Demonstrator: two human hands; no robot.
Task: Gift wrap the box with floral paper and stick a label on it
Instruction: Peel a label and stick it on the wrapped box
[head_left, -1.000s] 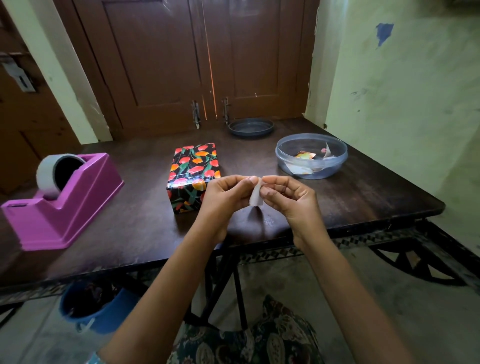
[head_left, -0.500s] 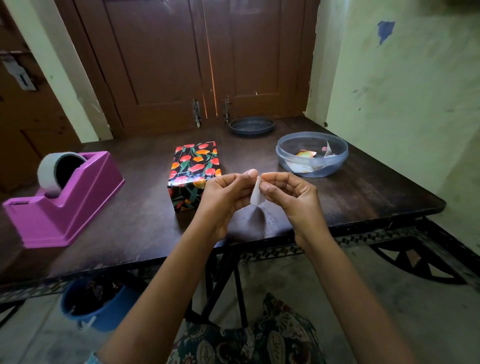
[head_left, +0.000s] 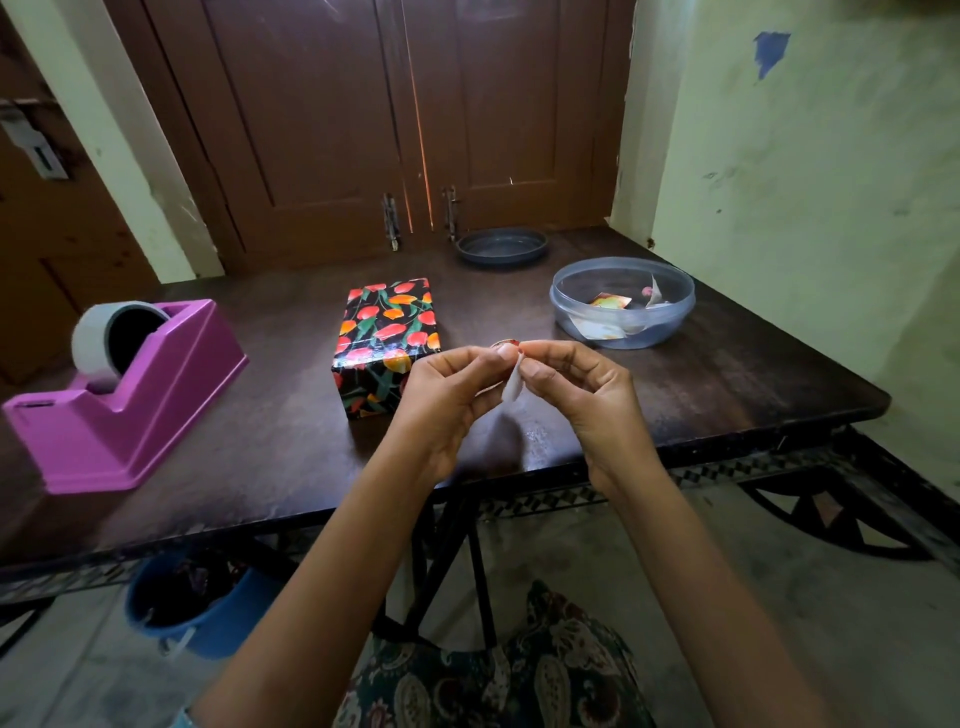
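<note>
White label strip (head_left: 511, 385) hangs downward, pinched by left hand (head_left: 447, 395), right hand (head_left: 582, 387); wrapped box (head_left: 387, 338) long axis toward door (head_left: 363, 130).

Tape dispenser (head_left: 124, 395) left of box (head_left: 387, 343), tub (head_left: 622, 304) right.

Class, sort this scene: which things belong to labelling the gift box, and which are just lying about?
In use: floral-wrapped box; label, pinched between left hand and right hand; clear tub of paper pieces.
Lying about: pink tape dispenser; dark dish; blue bucket under the table.
</note>
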